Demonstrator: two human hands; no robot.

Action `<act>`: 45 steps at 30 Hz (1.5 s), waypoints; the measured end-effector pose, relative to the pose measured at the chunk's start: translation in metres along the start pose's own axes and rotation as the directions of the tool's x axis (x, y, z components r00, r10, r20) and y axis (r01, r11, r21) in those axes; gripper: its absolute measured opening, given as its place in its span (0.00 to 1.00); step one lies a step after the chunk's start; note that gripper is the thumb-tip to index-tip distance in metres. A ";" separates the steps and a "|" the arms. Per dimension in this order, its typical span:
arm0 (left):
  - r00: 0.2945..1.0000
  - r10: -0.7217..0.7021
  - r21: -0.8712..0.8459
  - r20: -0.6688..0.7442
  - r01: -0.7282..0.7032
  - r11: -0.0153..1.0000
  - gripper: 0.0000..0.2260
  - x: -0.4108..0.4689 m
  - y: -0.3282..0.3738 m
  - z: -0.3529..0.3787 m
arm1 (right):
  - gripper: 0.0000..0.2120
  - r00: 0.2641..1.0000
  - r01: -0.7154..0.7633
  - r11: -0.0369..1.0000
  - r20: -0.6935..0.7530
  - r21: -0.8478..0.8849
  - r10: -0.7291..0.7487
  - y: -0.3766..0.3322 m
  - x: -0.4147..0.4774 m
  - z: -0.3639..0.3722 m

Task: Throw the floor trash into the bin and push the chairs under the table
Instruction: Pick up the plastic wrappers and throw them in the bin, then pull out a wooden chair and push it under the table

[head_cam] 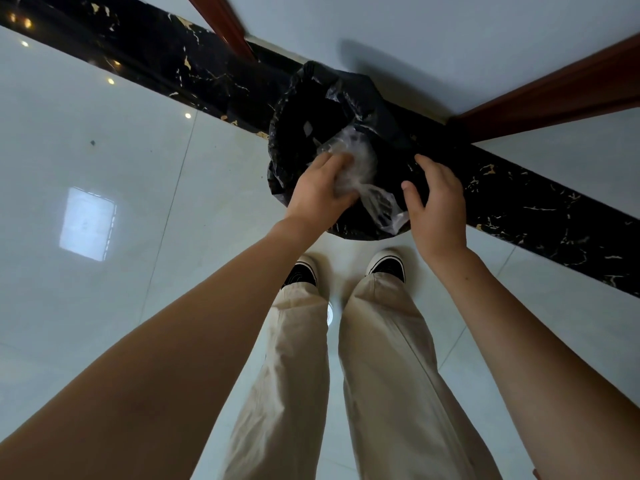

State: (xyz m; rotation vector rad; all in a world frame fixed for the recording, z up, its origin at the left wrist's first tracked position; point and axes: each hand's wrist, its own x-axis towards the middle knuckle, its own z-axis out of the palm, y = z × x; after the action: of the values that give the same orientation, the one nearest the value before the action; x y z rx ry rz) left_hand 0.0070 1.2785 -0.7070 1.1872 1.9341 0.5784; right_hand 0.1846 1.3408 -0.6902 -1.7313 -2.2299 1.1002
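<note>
A round bin (294,109) lined with a black plastic bag stands on the floor just in front of my feet. My left hand (320,192) grips a crumpled clear plastic wrapper (360,168) right over the bin's mouth. A loose tail of the wrapper (384,209) hangs over the bin's near rim. My right hand (438,199) hovers over the bin's right side, fingers spread, holding nothing. No chairs or table are in view.
The floor is glossy pale tile (104,150) crossed by a black marble strip (536,202) under the bin. Dark red wooden door frames stand at the top centre (221,26) and right (554,95). My shoes (388,265) stand close to the bin.
</note>
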 end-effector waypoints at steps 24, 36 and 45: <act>0.999 0.049 0.232 -0.017 -0.044 0.972 0.26 -0.030 0.027 -0.037 | 0.21 0.994 0.106 0.991 0.048 -0.086 -0.102 -0.010 -0.017 -0.031; 0.927 0.347 0.390 -0.139 -0.271 0.880 0.24 -0.156 0.274 -0.293 | 0.20 0.928 0.335 0.928 -0.115 -0.165 -0.355 -0.250 -0.113 -0.285; 0.810 0.515 0.430 -0.281 -0.373 0.822 0.22 -0.295 0.407 -0.424 | 0.24 0.846 0.394 0.885 -0.279 -0.247 -0.454 -0.379 -0.241 -0.432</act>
State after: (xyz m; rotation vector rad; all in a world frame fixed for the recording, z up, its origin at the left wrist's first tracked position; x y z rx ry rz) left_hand -0.0400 1.2115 -0.0551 1.9260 2.1494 0.7788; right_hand 0.1790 1.2995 -0.0682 -1.2495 -2.3777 0.4820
